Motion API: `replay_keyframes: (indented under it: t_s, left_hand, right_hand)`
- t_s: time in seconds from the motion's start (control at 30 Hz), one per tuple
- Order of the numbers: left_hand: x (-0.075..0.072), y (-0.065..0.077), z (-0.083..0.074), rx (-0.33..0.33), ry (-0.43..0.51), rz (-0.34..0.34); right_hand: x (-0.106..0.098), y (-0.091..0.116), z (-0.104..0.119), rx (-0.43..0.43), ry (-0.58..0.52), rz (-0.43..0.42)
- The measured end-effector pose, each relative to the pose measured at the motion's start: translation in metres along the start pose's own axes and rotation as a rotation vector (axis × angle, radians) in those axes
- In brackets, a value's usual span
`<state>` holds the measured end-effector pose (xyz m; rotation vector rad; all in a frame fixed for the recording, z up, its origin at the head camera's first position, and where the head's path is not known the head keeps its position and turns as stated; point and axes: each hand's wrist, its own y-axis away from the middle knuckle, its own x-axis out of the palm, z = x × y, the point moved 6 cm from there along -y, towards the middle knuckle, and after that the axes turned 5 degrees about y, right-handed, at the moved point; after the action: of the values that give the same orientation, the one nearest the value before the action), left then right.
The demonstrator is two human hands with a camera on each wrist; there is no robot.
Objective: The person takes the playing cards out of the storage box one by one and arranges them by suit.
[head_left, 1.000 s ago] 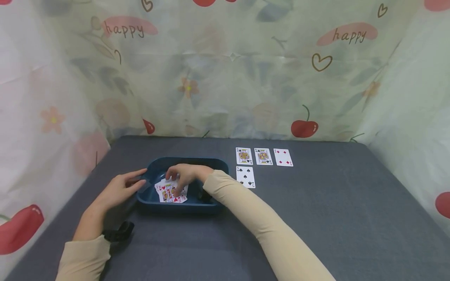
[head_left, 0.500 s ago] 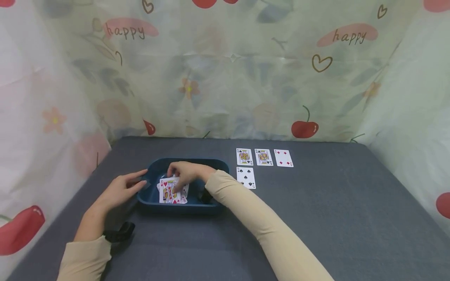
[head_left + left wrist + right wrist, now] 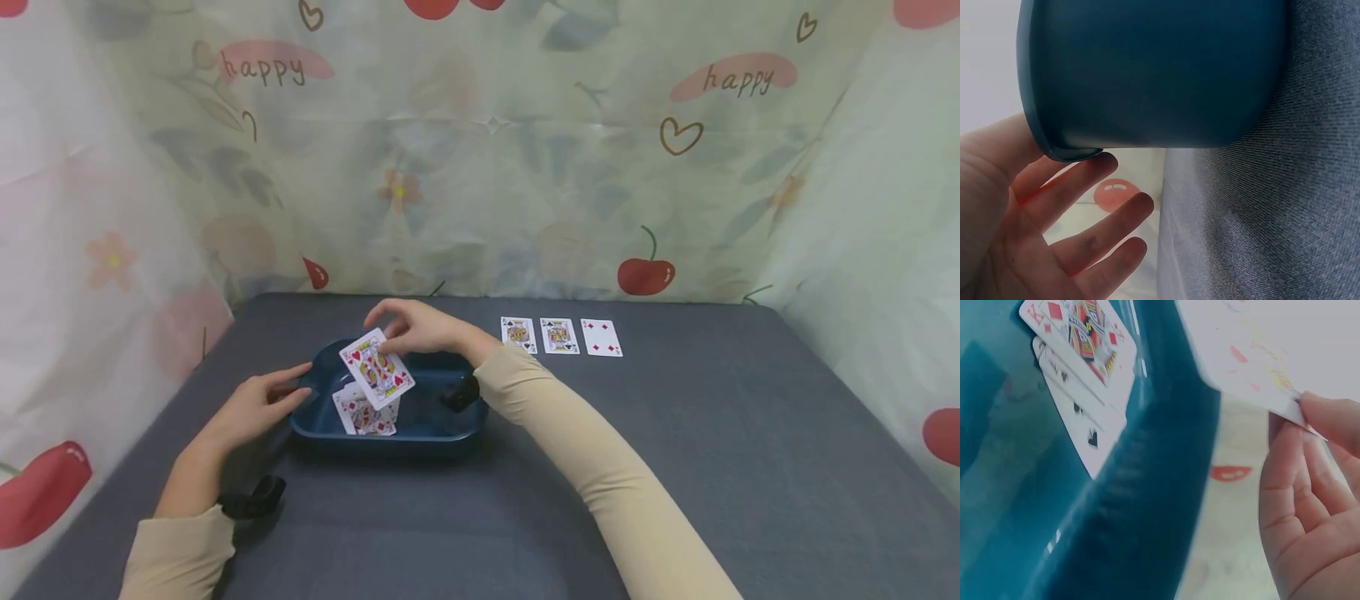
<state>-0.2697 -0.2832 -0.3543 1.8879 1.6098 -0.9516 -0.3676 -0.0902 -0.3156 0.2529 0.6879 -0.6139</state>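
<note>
My right hand (image 3: 423, 327) pinches a playing card (image 3: 377, 369), a court card of hearts, between thumb and fingers. The card is tilted above the blue tray (image 3: 390, 446), face toward the head camera. Below it, several overlapping playing cards (image 3: 352, 417) lie in the tray's left part; the right wrist view has a king of diamonds (image 3: 1088, 337) on top of spades. At the tray's left end, my left hand (image 3: 258, 408) touches the rim with its fingers (image 3: 1094, 240) extended. In the left wrist view its thumb passes partly out of sight behind the tray.
On the dark grey cloth (image 3: 720, 450) stand out a row of face-up cards right of the tray: two kings (image 3: 559, 336) and a four of diamonds (image 3: 602, 338). My right sleeve (image 3: 592, 467) crosses the front right. A patterned curtain (image 3: 480, 208) closes the back and sides.
My right hand has lifted the court card of hearts off the pile and moved up and away toward the tray's far rim. My right arm now hides the five of spades. The left hand stays put.
</note>
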Motion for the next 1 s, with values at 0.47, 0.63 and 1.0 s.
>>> replay_keyframes:
  t_s: [0.47,0.63,1.0]
  left_hand:
    - [0.000,0.002,-0.001,-0.015,-0.003,-0.001]
    - [0.001,0.002,0.000,-0.016,-0.003,-0.002]
    - [0.002,0.001,-0.001,-0.019,-0.006,-0.003]
  right_hand:
    - [-0.070,0.064,-0.046,0.065,-0.136,-0.314]
    - [-0.093,0.094,-0.071,0.149,-0.087,-0.405]
    - [-0.132,0.167,-0.139,0.357,-0.055,-0.563]
